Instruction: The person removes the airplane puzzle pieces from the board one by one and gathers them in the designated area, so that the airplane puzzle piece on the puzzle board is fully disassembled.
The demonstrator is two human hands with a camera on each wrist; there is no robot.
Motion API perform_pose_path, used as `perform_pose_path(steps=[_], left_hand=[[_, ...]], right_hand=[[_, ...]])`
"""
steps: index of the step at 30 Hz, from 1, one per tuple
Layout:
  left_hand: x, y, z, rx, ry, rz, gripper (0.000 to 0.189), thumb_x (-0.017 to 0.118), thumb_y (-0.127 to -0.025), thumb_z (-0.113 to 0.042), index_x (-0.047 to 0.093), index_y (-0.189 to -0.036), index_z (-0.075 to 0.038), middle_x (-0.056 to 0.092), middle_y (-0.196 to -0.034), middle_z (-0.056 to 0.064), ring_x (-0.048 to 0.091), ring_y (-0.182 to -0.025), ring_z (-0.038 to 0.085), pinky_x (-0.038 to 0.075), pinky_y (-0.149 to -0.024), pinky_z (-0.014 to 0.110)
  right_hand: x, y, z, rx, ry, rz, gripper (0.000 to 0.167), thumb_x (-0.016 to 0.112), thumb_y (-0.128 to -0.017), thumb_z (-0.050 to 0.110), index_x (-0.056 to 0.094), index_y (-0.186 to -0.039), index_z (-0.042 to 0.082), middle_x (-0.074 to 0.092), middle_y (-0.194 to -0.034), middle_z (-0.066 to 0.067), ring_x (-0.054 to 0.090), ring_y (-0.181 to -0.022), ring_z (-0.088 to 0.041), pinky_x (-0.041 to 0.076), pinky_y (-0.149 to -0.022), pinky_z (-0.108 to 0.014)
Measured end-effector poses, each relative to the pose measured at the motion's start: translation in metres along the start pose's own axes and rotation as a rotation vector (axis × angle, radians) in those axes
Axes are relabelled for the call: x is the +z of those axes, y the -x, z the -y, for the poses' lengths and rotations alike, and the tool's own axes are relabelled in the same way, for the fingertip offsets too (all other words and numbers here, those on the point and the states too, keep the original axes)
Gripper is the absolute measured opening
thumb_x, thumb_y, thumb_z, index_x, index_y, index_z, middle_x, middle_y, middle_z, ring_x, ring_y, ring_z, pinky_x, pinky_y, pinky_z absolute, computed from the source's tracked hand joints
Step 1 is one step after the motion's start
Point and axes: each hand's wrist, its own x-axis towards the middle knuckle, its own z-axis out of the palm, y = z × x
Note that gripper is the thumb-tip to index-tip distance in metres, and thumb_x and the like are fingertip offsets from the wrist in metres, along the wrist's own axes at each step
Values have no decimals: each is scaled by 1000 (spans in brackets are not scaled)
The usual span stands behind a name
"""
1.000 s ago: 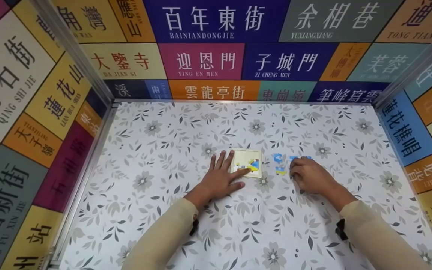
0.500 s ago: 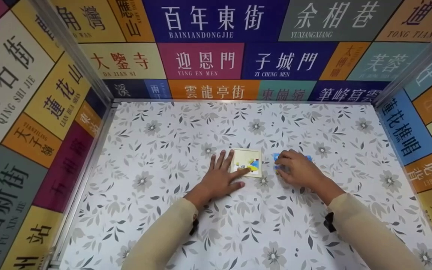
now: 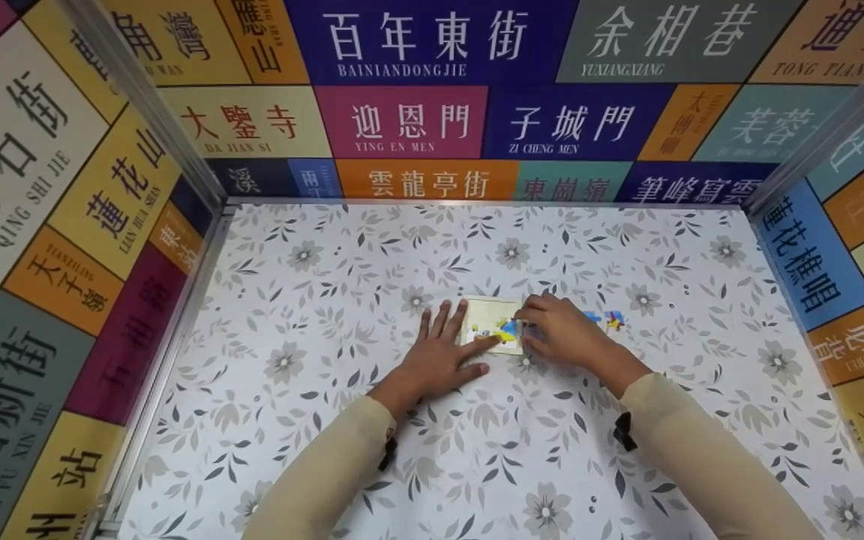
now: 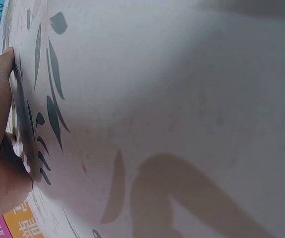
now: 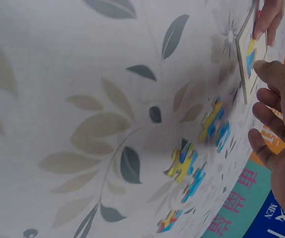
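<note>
Steadying the puzzle tray [image 3: 490,311] on the table [image 3: 402,465] suits this step: the left grip [image 3: 443,352], released and spread flat, rests an index finger on the laid pieces [image 3: 508,330]. The right grip [image 3: 563,330] bends at the tray's right edge; its fingers hide whether it pinches anything. Best to match outlines before pressing straight down, leaving the loose pieces [image 5: 179,167] alongside undisturbed.

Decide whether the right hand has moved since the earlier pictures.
Yes: the right hand moved left, now at the right edge of the stationary jigsaw tray.
</note>
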Motion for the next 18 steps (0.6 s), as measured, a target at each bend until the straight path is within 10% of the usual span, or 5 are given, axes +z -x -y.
perform_pose_path(steps=[18], left_hand=[[1, 0, 2, 6, -4, -2, 59, 37, -114, -69, 31, -171, -55, -5, -187, 20, -5, -173, 49, 1, -137, 72]], right_hand=[[10, -25, 13, 107, 28, 115, 24, 81, -102, 13, 78, -126, 10, 65, -125, -11, 63, -118, -34, 54, -95, -66]])
